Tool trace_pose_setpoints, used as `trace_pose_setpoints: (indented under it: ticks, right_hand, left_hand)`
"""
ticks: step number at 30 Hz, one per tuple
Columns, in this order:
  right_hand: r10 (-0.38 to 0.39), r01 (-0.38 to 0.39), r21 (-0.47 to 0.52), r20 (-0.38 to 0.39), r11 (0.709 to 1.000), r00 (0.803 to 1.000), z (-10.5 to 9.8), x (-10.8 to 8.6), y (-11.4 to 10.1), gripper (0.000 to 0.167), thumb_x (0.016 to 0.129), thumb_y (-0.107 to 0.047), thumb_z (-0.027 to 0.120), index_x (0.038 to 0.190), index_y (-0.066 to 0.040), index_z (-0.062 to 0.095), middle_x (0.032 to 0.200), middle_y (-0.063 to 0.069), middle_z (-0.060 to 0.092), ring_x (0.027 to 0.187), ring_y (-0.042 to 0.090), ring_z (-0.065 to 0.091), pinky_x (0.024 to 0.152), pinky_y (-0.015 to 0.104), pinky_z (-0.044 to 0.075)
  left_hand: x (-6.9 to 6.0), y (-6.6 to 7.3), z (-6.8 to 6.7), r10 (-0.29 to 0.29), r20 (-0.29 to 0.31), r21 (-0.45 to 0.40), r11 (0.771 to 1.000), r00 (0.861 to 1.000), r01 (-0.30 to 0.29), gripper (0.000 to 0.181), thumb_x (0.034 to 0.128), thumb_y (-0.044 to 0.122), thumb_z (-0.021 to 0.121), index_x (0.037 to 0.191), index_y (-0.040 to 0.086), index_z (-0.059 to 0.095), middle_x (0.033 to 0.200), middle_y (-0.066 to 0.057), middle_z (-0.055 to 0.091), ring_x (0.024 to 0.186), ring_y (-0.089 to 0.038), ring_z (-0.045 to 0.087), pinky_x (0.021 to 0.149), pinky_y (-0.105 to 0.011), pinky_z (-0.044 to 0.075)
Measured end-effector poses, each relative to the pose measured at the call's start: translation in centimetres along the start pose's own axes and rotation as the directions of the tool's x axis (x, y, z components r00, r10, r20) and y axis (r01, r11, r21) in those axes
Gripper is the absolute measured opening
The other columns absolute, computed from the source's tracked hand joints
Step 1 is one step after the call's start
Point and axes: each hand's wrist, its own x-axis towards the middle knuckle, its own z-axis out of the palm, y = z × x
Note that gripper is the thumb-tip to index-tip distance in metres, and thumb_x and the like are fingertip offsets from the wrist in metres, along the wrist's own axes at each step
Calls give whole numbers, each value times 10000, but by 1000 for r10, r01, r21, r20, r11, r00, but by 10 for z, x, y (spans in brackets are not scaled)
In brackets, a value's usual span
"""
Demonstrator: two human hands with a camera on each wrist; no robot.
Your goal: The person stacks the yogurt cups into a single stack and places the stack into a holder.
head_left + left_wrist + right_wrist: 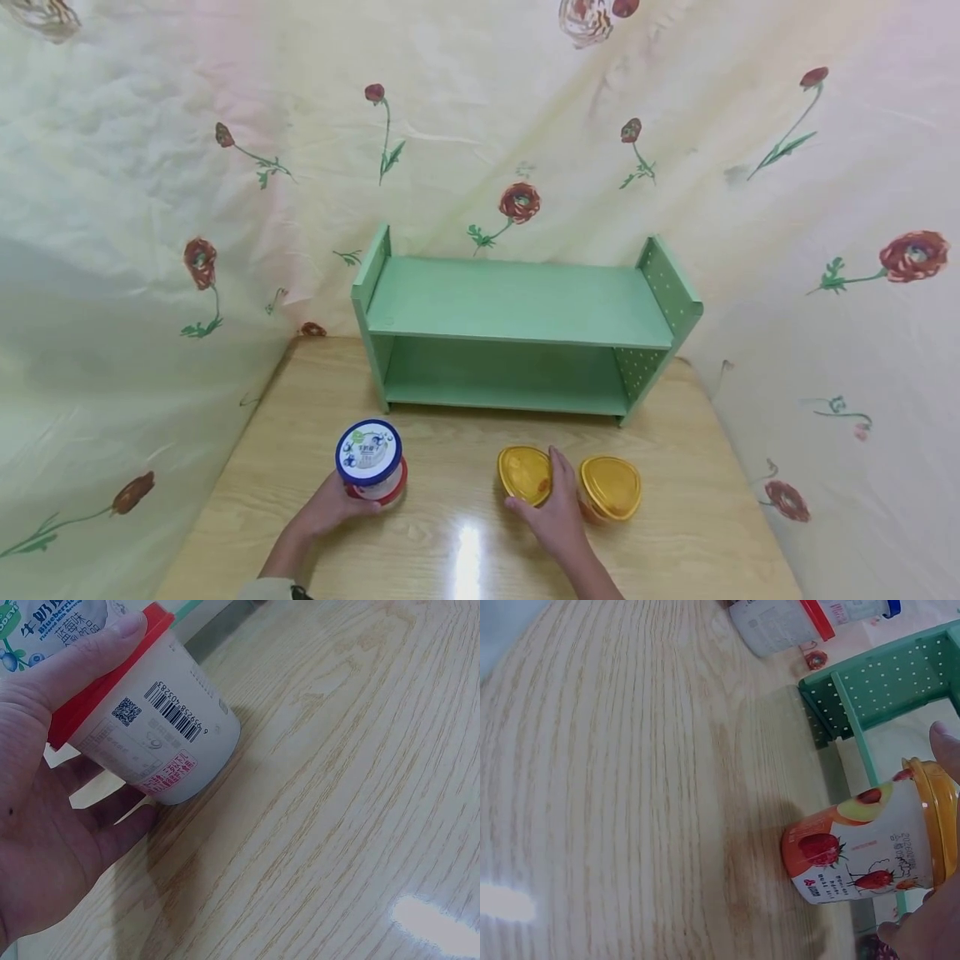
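My left hand (327, 504) grips a white tub with a red lid (169, 724), its thumb lying along the lid's edge. Stacked on that tub is another with a blue-rimmed lid (369, 452) and blueberry print. To the right, my right hand (557, 512) holds a cup with a yellow lid (523, 473), thumb on one side and fingers on the other. Strawberry and peach pictures cover this fruit-printed cup (855, 851) in the right wrist view. Just right of that hand stands a second yellow-lidded cup (611, 487).
A green two-tier shelf (510, 300) stands at the back of the wooden table (435, 533), with raised side panels. Flower-printed cloth (465, 125) hangs behind the table and along both sides.
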Motion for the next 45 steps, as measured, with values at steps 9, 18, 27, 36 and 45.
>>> trace_pose_setpoints:
  ticks: [9,18,27,36,45]
  right_hand:
    - [0,0,25,1,1000,1000,3,1,8,1184,726,-273,928,1601,-53,161,1615,242,180,1460,468,225,1166,612,226]
    - [-26,27,25,-32,999,999,5,-1,12,1190,696,-265,944,1585,-26,191,1577,264,243,1430,494,269,1139,647,253]
    - [11,-12,59,13,998,1000,5,0,18,1259,692,-291,943,1608,-55,112,1624,233,166,1478,448,189,1171,618,211]
    - [15,-19,108,34,994,999,6,1,24,1237,709,-248,935,1609,-56,109,1634,232,174,1483,445,181,1175,612,204]
    - [15,-20,188,30,982,999,8,3,28,1219,698,-183,942,1603,-57,136,1618,243,218,1470,439,231,1177,580,229]
  left_hand:
    - [0,-2,1,6,-13,-19,1000,1000,-6,1036,712,95,914,1534,8,290,1500,-245,430,1403,-456,367,1151,-615,266]
    - [1,-3,1,9,-10,-18,1000,1000,-9,1055,700,98,923,1540,24,289,1509,-238,425,1408,-453,362,1154,-620,251]
    - [1,-5,1,-14,-5,-34,999,1000,14,1046,707,109,921,1538,26,293,1518,-237,415,1414,-463,348,1152,-628,252]
    - [2,-2,1,-7,10,-65,998,1000,7,1056,708,107,925,1552,89,290,1531,-192,414,1431,-427,339,1164,-619,234]
    - [0,0,1,3,16,-72,997,1000,-2,1023,727,96,909,1541,35,293,1512,-225,424,1414,-436,360,1158,-602,263]
